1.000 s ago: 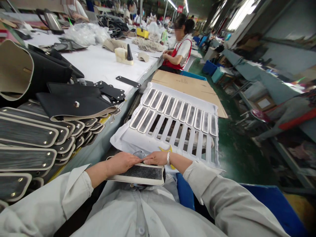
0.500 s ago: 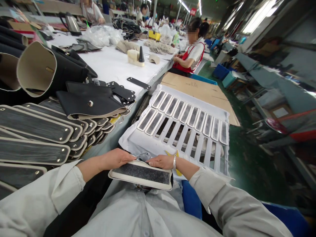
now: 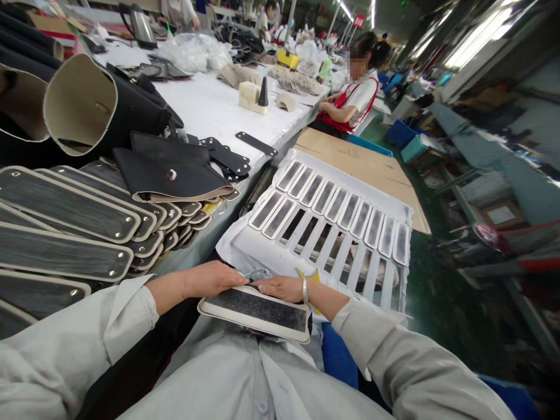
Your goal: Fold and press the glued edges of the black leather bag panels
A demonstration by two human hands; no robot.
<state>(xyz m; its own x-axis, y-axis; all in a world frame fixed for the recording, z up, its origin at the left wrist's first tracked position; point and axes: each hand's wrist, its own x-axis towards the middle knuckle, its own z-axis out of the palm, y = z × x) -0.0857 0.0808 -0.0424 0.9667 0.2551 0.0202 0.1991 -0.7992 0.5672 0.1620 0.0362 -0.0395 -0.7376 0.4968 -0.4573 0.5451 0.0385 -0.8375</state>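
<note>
At my lap is a long rectangular dark panel [image 3: 262,308] with rounded corners and a cream border, tilted face up; black material shows under its right end. My left hand [image 3: 214,277] is closed on its far edge, left of the middle. My right hand [image 3: 282,289], with a silver bracelet at the wrist, grips the same edge from the right. The fingertips of both hands nearly meet there, and what lies under them is partly hidden. Just beyond the hands, a white sheet [image 3: 238,245] carries rows of similar pale-edged dark panels [image 3: 277,217] beside cut-out slots.
Piled strips with metal studs [image 3: 65,245] lie at left, beneath a folded black leather piece [image 3: 170,169]. Rolled black leather bodies [image 3: 81,105] stand behind. A cardboard sheet [image 3: 359,163] lies past the white sheet. A co-worker in a red apron [image 3: 352,108] sits farther back.
The view has shifted slightly, so the surroundings appear a little farther right. Both hands keep hold of the panel, and the right fingers have moved slightly closer to the left ones.
</note>
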